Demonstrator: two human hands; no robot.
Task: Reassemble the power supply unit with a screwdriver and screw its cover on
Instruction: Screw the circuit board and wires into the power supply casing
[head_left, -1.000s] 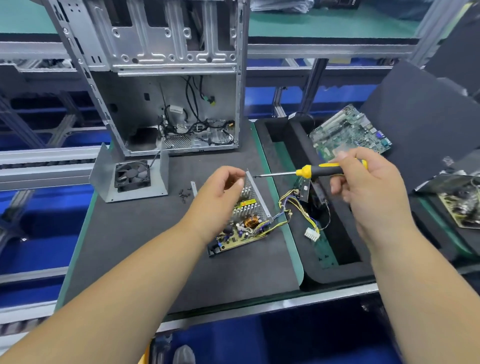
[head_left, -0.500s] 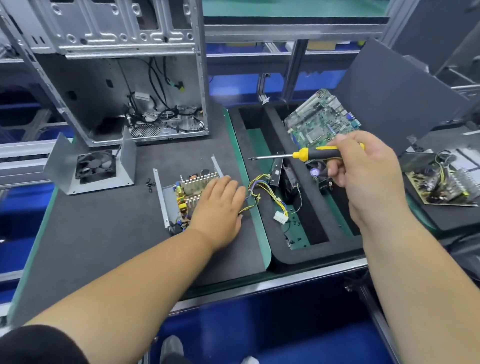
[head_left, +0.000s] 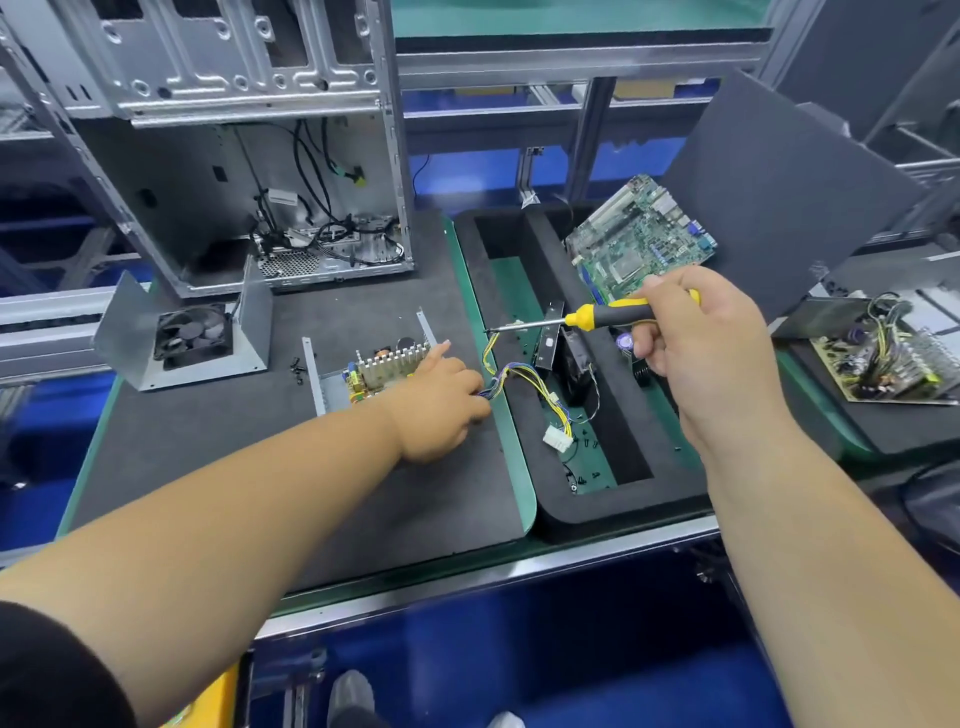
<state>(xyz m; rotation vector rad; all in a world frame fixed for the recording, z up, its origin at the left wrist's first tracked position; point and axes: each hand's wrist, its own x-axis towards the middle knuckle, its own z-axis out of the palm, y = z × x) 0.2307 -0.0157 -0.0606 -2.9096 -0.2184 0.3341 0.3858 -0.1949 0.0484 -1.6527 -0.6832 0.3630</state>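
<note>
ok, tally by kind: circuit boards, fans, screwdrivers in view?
Circuit boards: 3, PSU board, green motherboard, far-right board
Fans: 1, fan
Screwdrivers: 1, screwdriver, held by right hand
Total: 5

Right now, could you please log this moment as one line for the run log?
left hand: on PSU board, at wires | right hand: holds screwdriver, raised, tip left | cover: off, apart | screws: loose on mat

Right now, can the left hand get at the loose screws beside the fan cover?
Probably yes: the left hand rests on the PSU board, and only bare mat lies between it and the screws.
</note>
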